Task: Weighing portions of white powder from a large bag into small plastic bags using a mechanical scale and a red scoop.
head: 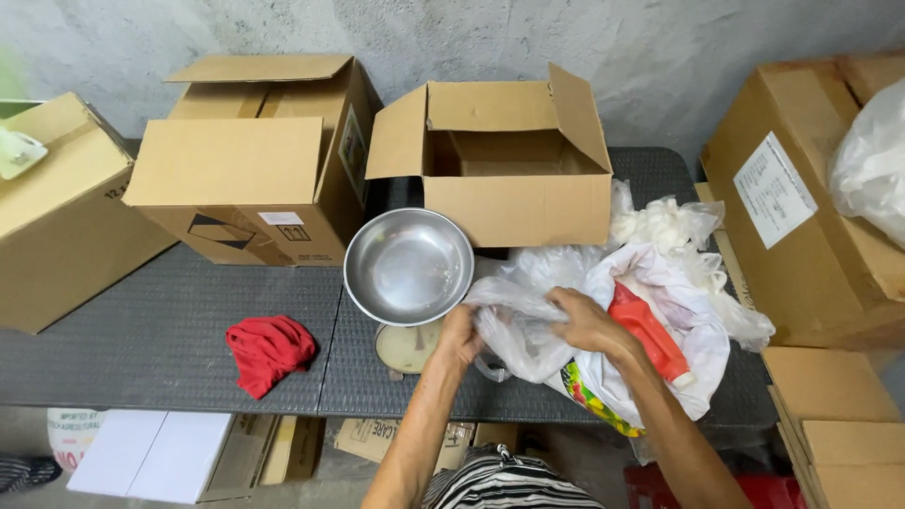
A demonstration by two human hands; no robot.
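**Two hands busy with a plastic bag**

A person stands at a dark grey table and looks down at their own hands. Both hands are on a thin, see-through plastic bag. The left hand is closed on the left edge of the bag, pinching it. The right hand is curled over the top of the bag and grips a fold of it. The bag lies on the table, right in front of the person, just to the right of a round shiny metal bowl.

The bowl sits on top of a small scale, and it looks empty. Behind the bowl is an open cardboard box. Another open brown box stands to the left of it.

Under the right hand is a heap of more white bags, with a red packet poking out. A crumpled red cloth lies alone on the left, well apart from the hands.

It looks like the person is pulling the bag open or sorting it from the heap. To do that well, both hands must hold on tight and pull gently, because thin plastic tears and slips.
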